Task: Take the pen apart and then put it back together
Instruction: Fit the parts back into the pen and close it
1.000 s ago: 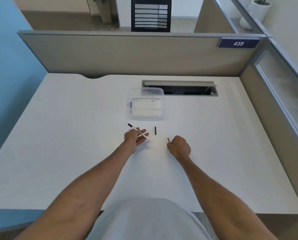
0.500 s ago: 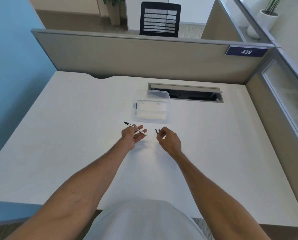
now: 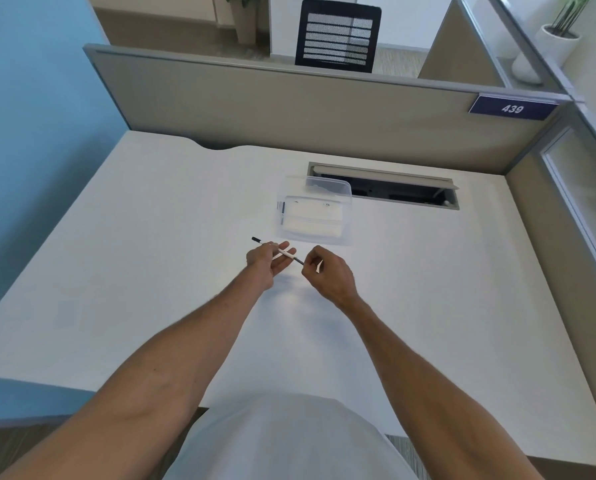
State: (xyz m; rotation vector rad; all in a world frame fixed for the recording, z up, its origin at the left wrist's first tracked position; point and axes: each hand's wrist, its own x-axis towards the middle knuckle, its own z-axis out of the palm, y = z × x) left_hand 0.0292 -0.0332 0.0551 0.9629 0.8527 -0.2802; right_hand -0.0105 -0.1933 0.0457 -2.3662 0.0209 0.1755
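Observation:
A thin white pen barrel (image 3: 284,252) with a black end at its far left lies across my left hand (image 3: 268,263), held between thumb and fingers above the white desk. My right hand (image 3: 327,271) pinches a small black pen part (image 3: 299,260) and holds it against the barrel's right end. The two hands almost touch. Whether the black part is seated in the barrel is hidden by my fingers.
A clear plastic box (image 3: 313,213) with white contents stands just beyond the hands. Behind it is an open cable slot (image 3: 383,186) in the desk (image 3: 151,254). Grey partitions (image 3: 289,109) close the back and right sides.
My right hand picked the small black part off the desk and moved left to the barrel's right end. The left hand kept its hold on the barrel.

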